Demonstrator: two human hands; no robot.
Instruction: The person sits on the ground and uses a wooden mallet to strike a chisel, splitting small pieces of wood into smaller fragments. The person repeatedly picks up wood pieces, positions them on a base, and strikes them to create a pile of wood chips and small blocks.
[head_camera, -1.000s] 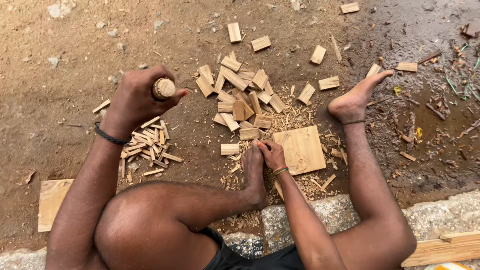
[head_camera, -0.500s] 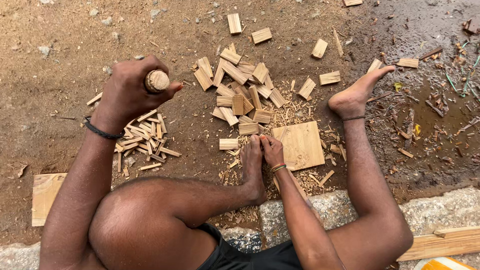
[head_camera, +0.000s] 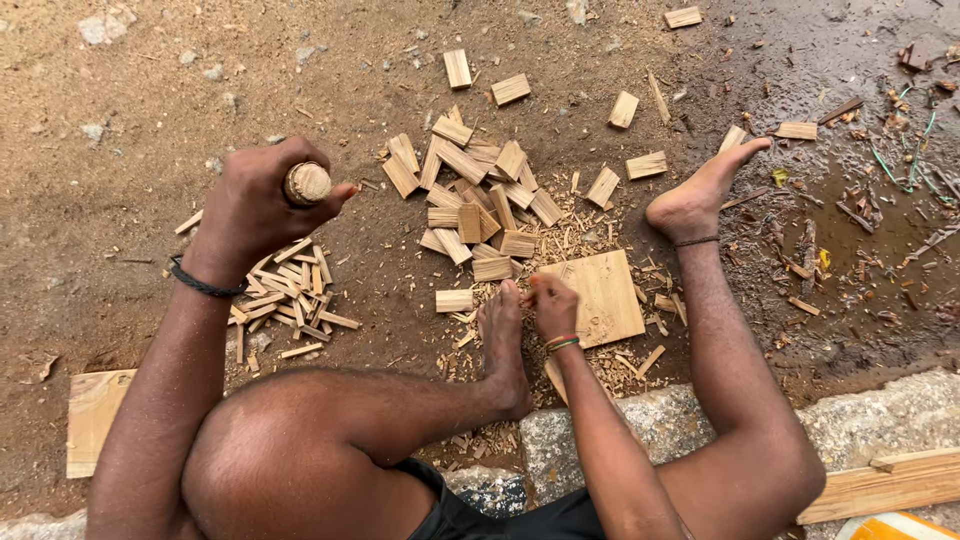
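Observation:
My left hand (head_camera: 255, 205) is raised over the ground at the left, shut on a tool with a round wooden handle (head_camera: 307, 183); its working end is hidden. My right hand (head_camera: 552, 308) pinches a small piece of wood at the left edge of a square wooden board (head_camera: 605, 295). It sits next to the toes of my left foot (head_camera: 502, 345). Just beyond the board lies a pile of short wooden blocks (head_camera: 480, 200). A heap of thin split sticks (head_camera: 290, 300) lies below my left hand.
My right foot (head_camera: 700, 195) rests on the dirt at the right, beside wet, muddy ground (head_camera: 870, 180). A flat board (head_camera: 95, 420) lies at the lower left. A stone kerb (head_camera: 880, 415) and a wooden plank (head_camera: 880, 485) run along the bottom. Loose blocks are scattered farther out.
My left hand with the handle rose a little, then came down and drifted slightly left. My right hand stays at the board's edge.

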